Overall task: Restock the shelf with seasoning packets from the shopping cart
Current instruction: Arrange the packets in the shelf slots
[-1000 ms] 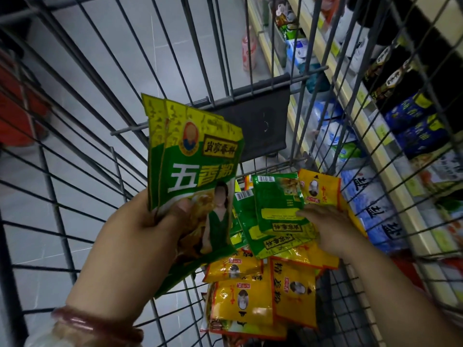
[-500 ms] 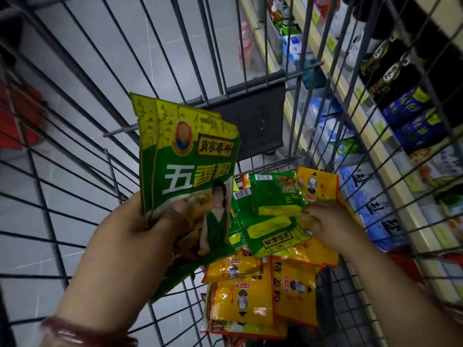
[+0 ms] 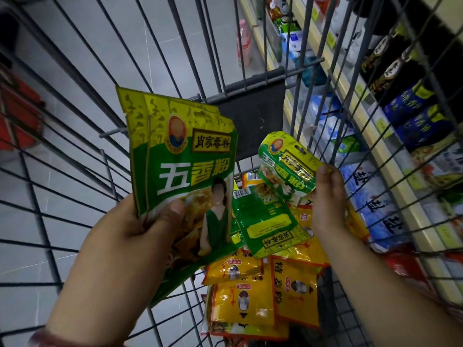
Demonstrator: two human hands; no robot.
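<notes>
Above the shopping cart (image 3: 75, 171), the left hand (image 3: 130, 236) grips a stack of green five-spice packets (image 3: 185, 171); the right hand (image 3: 325, 196) pinches one more green packet (image 3: 285, 169) by its edge. Such pouches look light, soft and slippery, so holding near the flat sealed edge seems safest.

The wire shopping cart (image 3: 82, 136) carries a loose heap at its far end: yellow seasoning packets (image 3: 244, 300) overlapping on the cart bottom, one green packet (image 3: 266, 221) lying back-up on top of them. Beside the cart, the shelf (image 3: 390, 176) holds white-and-blue bags (image 3: 375, 196) and dark bottles (image 3: 390, 71)
</notes>
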